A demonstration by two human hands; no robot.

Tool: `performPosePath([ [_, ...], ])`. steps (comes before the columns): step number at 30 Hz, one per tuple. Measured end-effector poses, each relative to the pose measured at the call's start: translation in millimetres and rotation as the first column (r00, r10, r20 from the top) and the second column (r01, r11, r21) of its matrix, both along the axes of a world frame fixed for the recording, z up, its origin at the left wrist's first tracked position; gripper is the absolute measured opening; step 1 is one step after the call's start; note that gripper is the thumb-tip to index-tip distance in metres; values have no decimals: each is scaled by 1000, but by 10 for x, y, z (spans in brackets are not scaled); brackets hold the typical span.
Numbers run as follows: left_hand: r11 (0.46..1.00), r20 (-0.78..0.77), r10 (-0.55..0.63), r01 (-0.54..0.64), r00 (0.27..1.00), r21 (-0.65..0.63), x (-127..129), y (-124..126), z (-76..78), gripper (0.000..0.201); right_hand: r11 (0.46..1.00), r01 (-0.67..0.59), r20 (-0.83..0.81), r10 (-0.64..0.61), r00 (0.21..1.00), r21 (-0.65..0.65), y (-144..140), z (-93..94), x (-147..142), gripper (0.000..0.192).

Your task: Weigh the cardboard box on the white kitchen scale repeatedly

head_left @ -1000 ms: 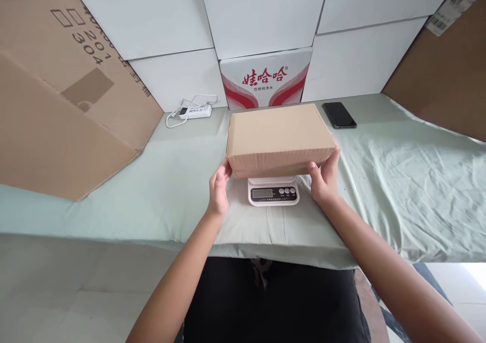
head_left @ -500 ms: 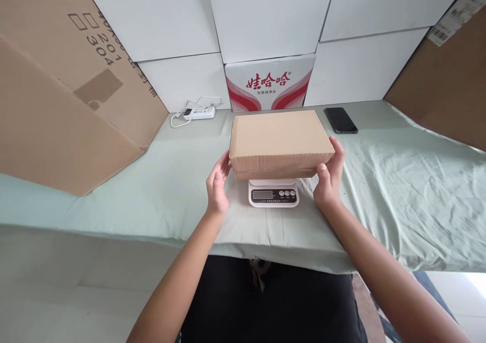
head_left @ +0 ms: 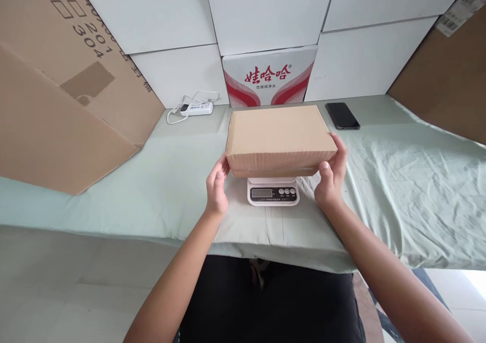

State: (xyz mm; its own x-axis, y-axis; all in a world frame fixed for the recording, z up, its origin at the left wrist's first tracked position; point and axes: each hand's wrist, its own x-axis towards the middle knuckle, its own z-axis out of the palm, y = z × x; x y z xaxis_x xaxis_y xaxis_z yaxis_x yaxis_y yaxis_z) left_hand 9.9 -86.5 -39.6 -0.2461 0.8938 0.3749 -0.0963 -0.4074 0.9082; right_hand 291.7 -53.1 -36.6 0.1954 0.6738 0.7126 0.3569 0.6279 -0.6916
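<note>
A closed brown cardboard box (head_left: 281,130) is over a white kitchen scale (head_left: 273,202), covering most of it. Only the scale's front shows, with a small grey display and several round buttons; I read no digits there. At the box's left end, my left hand (head_left: 217,188) has its fingers against the side, their tips partly hidden. My right hand (head_left: 332,176) grips the right end, fingers along the side and thumb near the front corner. Whether the box rests on the scale or is held just above it, I cannot tell.
Behind the box stands a white and red printed carton (head_left: 269,77) against white panels. A black phone (head_left: 342,115) lies back right, and a white power strip with a cable (head_left: 199,108) back left. Large cardboard pieces (head_left: 76,130) flank the green cloth-covered table (head_left: 182,191).
The camera view has shifted slightly. Both hands stay at the ends of the box, and the box keeps nearly the same place over the scale.
</note>
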Motion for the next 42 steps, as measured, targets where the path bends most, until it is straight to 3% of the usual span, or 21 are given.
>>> performPosePath([
  [6, 997, 8, 79, -79, 997, 18, -3, 1, -8, 78, 999, 40, 25, -39, 999, -21, -30, 60, 9, 77],
  [13, 998, 19, 65, -66, 998, 24, 1, 0, 28, 69, 1000, -8, 15, 8, 1000, 28, -44, 81, 28, 64],
  [19, 1000, -11, 14, -14, 1000, -7, 39, -35, 55, 70, 999, 43, 23, -43, 999, -8, -51, 63, -10, 76],
  [24, 998, 3, 47, -47, 999, 40, 61, -44, 332, 70, 1000, -14, 9, 14, 1000, 23, -73, 178, 24, 71],
  [27, 991, -3, 56, -55, 998, 121, 94, 226, 575, 72, 998, -27, 18, 25, 1000, 65, 79, 407, -20, 74],
  [29, 984, 40, 85, -90, 996, 151, 155, 543, 642, 71, 997, -40, 20, 39, 999, 62, 306, 528, -98, 77],
  [32, 984, 152, 140, -154, 978, 88, 292, 1042, 513, 70, 999, -39, 32, 39, 999, 6, 763, 499, -197, 89],
  [35, 986, 167, 169, -166, 971, -29, 402, 1346, 220, 78, 997, -63, 2, 63, 998, -45, 1169, 236, -170, 101],
  [38, 997, 133, 78, -76, 988, -21, 422, 1421, -6, 82, 998, -44, -78, 40, 996, -49, 1382, -38, -69, 108],
  [42, 999, 127, 38, -38, 991, -5, 363, 1452, -75, 86, 995, -60, -93, 52, 994, -83, 1438, -152, -8, 108],
])
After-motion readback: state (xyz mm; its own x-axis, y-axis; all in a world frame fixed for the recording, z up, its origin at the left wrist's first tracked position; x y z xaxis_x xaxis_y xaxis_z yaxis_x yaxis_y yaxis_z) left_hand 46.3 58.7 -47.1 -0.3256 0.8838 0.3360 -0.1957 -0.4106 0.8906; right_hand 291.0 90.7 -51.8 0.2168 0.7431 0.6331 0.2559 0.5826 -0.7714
